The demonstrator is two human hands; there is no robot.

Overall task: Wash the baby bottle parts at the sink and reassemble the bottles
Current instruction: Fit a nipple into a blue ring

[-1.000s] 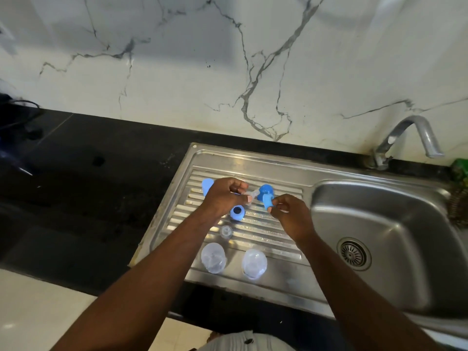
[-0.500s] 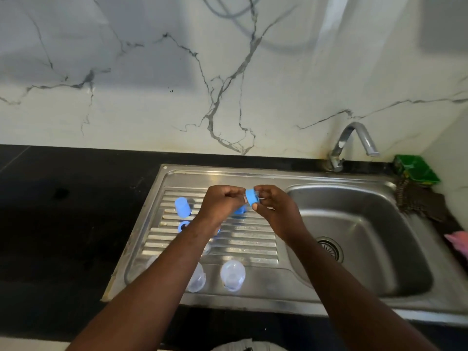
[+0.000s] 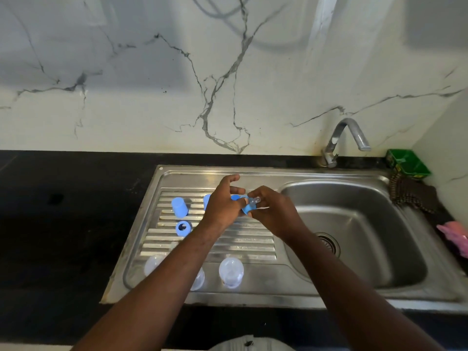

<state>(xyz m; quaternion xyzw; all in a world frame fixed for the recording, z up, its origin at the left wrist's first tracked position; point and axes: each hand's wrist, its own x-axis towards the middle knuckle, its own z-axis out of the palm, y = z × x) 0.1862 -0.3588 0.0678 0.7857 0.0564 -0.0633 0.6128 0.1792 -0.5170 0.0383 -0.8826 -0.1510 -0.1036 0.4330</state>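
Above the ribbed steel drainboard [image 3: 248, 243], my left hand [image 3: 222, 206] and my right hand [image 3: 274, 214] meet over a blue screw ring [image 3: 245, 207] with a clear teat [image 3: 254, 200] poking through it. Both hands pinch this ring-and-teat piece. A blue cap [image 3: 179, 206] stands on the drainboard at the left, and another blue cap [image 3: 207, 200] peeks out behind my left hand. Below them lies a second blue ring [image 3: 183, 228]. Clear bottles stand near the front edge: one bottle [image 3: 231, 272] at the middle, one bottle [image 3: 153, 264] at the left, a third half hidden by my left forearm.
The sink basin [image 3: 359, 239] with its drain lies to the right, the tap [image 3: 347, 138] behind it. A green tray [image 3: 407, 164], a dark scrubbing cloth [image 3: 415, 196] and a pink cloth [image 3: 454, 236] sit at the far right. Black countertop [image 3: 71, 211] stretches left.
The hands lifted the blue ring off the drainboard and brought it together between them; the clear teat now sticks out through the ring. The camera view shifted left to right.
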